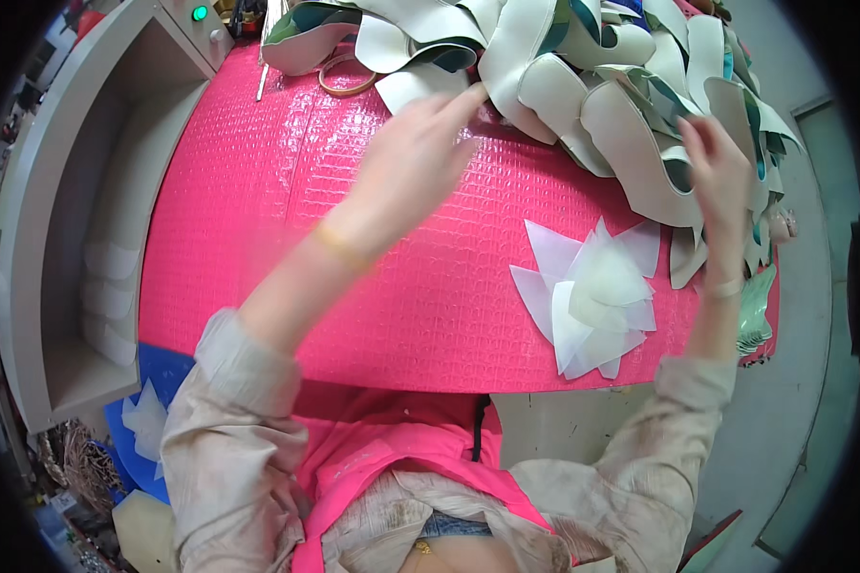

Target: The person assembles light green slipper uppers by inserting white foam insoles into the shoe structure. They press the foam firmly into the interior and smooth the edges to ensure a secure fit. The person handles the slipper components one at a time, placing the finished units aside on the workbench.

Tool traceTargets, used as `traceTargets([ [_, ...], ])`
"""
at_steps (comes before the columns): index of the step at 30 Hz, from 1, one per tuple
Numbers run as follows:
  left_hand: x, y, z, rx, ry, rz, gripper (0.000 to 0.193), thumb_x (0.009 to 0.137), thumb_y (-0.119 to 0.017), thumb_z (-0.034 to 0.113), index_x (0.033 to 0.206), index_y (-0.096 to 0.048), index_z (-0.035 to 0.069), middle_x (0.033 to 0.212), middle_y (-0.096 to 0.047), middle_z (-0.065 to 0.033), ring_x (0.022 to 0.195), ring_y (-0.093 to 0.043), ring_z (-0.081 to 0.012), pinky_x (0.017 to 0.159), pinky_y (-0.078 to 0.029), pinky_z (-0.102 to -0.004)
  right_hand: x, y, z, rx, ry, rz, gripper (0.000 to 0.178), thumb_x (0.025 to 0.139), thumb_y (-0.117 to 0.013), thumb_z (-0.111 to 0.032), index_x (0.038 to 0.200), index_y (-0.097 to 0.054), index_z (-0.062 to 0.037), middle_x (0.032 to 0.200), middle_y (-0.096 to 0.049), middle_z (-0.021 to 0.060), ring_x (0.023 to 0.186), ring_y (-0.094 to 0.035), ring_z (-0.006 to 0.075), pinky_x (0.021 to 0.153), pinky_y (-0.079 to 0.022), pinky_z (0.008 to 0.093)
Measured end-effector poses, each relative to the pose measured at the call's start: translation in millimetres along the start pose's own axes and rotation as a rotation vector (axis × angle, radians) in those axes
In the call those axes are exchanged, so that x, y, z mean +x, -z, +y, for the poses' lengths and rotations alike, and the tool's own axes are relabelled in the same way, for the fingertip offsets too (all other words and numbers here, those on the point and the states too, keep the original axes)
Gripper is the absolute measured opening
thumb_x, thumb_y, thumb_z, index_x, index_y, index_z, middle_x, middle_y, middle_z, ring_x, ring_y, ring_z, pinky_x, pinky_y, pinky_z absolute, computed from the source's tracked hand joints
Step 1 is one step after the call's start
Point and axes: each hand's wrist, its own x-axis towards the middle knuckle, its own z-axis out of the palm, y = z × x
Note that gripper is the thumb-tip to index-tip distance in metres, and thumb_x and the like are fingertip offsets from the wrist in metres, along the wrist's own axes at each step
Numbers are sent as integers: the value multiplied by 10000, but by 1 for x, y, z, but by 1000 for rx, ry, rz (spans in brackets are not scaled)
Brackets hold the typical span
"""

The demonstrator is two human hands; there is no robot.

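Observation:
A large heap of curved white leather-like cut pieces with green undersides lies along the far side of the pink table. My left hand reaches to the near edge of the heap, its index finger stretched out and its thumb apart. Nothing shows in it. My right hand is at the right part of the heap, blurred by motion. Its fingers are bent beside the pieces, and whether they grip one is unclear. Between my arms, nearer to me, a loose stack of translucent pointed sheets lies on the table.
A roll of tan tape lies by the heap's left end. On the left stands a grey open-fronted cabinet with a green-lit button. Pale green sheets sit at the right edge. A blue container is at lower left.

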Motion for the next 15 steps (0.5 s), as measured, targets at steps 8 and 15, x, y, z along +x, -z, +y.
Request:
traceTargets([
  [8,122,-123,33,84,-496,246,603,740,-562,60,1289,-357,201,1280,-432,-23,1078,-494,-241,865,-414,-416,1,-65,17,-147,-57,155,255,728,-657,-175,852,-542,15,778,-571,221,713,-534,392,643,-434,379],
  [15,139,-139,-1,409,-311,-18,692,743,-581,128,1336,-273,310,1367,-315,7,1165,-425,-231,991,-298,-447,-93,22,11,135,-258,1,168,752,-649,-63,849,-553,34,748,-548,7,704,-484,68,627,-402,212],
])
